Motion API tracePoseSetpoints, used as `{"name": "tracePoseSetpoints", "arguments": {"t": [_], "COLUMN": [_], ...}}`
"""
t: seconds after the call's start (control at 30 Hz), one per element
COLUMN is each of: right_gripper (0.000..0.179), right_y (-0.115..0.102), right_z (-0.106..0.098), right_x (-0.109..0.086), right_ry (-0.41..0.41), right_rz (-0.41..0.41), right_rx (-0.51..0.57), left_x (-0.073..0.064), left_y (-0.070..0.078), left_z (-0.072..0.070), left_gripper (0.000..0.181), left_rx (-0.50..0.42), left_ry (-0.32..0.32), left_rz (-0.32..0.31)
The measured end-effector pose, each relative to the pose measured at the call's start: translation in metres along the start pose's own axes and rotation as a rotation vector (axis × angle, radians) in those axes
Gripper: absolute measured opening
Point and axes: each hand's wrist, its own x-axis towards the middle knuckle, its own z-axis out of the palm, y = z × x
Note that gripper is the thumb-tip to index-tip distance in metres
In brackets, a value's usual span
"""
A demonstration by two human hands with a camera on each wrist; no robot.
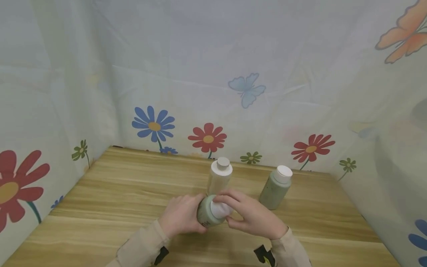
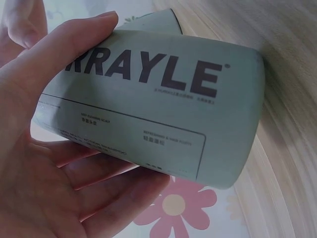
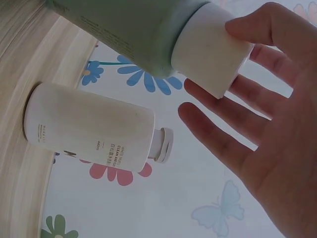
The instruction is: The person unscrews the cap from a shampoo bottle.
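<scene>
My left hand point(image 1: 182, 216) grips a pale green bottle point(image 2: 163, 104) round its body, thumb on one side and fingers on the other. Dark lettering ending in "RRAYLE" shows on its face. The bottle tilts over the table, its white cap point(image 3: 213, 49) towards my right hand point(image 1: 251, 215). The right thumb and fingers hold that cap from opposite sides. Just behind the held bottle stands a white bottle point(image 1: 220, 176) with a narrow round cap. A second green bottle point(image 1: 275, 191) with a white cap stands upright, right of the white one.
The bottles are on a wood-grain table point(image 1: 133, 178). A pale cloth backdrop point(image 1: 186, 74) printed with flowers and butterflies rises behind the table and along both sides. Dark straps show at both sleeve cuffs.
</scene>
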Motion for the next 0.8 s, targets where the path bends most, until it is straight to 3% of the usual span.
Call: {"name": "tracePoseSetpoints", "arguments": {"t": [0.17, 0.27, 0.37, 0.53, 0.8], "right_gripper": [0.054, 0.058, 0.055, 0.044, 0.043], "right_y": [-0.004, -0.0069, -0.0084, -0.0088, -0.0081], "right_z": [-0.0008, -0.0017, -0.0017, -0.0011, -0.0039], "right_x": [0.0, 0.0004, 0.0009, 0.0009, 0.0005], "right_ry": [-0.02, 0.012, 0.056, 0.089, 0.037], "right_rz": [0.115, 0.221, 0.274, 0.26, 0.171], "right_rx": [0.047, 0.038, -0.008, -0.042, -0.024], "left_x": [-0.0018, -0.0019, -0.0019, -0.0018, -0.0015], "left_y": [0.0, 0.0009, 0.0018, 0.0029, 0.0026], "left_z": [0.0002, -0.0005, -0.0014, -0.0026, -0.0046], "left_gripper": [0.062, 0.062, 0.063, 0.063, 0.063], "left_rx": [0.0, 0.012, 0.015, 0.013, 0.004], "left_ry": [0.018, 0.035, 0.042, 0.034, 0.016], "left_rz": [0.007, 0.011, 0.009, 0.011, 0.004]}}
